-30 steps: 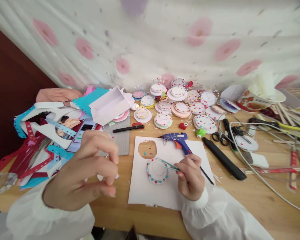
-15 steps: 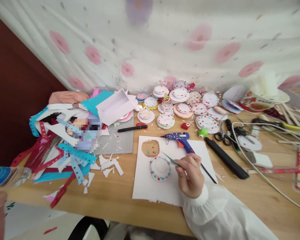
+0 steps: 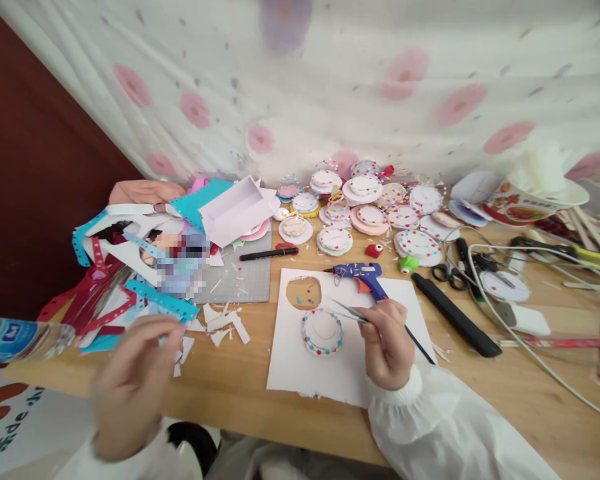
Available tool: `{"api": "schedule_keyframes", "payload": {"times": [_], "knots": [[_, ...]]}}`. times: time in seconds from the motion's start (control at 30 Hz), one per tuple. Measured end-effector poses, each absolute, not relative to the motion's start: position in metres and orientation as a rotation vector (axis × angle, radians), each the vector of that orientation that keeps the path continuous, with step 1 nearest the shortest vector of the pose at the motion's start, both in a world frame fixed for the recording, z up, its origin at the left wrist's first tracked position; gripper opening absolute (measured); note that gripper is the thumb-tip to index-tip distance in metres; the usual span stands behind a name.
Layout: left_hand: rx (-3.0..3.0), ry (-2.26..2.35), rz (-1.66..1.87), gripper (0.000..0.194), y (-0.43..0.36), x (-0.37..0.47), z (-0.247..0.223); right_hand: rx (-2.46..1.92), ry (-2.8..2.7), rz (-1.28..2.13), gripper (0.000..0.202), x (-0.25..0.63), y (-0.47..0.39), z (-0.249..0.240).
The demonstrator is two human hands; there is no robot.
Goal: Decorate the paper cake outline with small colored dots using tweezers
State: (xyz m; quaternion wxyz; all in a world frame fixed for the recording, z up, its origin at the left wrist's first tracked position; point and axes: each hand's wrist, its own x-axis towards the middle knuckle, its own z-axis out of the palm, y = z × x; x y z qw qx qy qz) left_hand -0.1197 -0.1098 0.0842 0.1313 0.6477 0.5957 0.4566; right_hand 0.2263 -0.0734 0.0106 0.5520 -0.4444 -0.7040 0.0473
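Observation:
My right hand [image 3: 391, 340] pinches a pair of tweezers [image 3: 349, 311], whose tips point left above the white sheet [image 3: 293, 373]. Just below the tips lies a white disc edged with red and blue beads [image 3: 322, 332]. Loose small beads sit in the sheet's cut-out hole [image 3: 303, 294]. A blue glue gun [image 3: 363, 273] rests at the sheet's upper edge, close to my right hand. My left hand [image 3: 137, 383], blurred by motion, hovers over the table's front left; its curled fingers hide whether anything is between them.
Paper scraps and punched strips [image 3: 155, 300] pile up on the left, beside a water bottle [image 3: 20, 339]. Decorated discs [image 3: 363, 190] line the back. To the right are a black tool [image 3: 455, 317], scissors [image 3: 449, 275], a white cable and a paper bowl [image 3: 530, 203].
My left hand has come in from the left edge towards the table's front. The view has shifted slightly; my right hand still holds the tweezers by the beaded disc.

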Motion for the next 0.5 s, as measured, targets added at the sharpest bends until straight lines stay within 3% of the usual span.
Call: {"api": "schedule_keyframes", "payload": {"times": [0.17, 0.5], "knots": [[1.984, 1.126, 1.039, 0.008, -0.044, 0.012, 0.091, -1.041, -1.814, 0.069, 0.027, 0.227, -0.07, 0.015], [1.792, 0.994, 0.798, 0.014, -0.001, 0.021, 0.05, -1.036, -1.743, 0.133, 0.03, 0.227, -0.068, 0.01]]}}
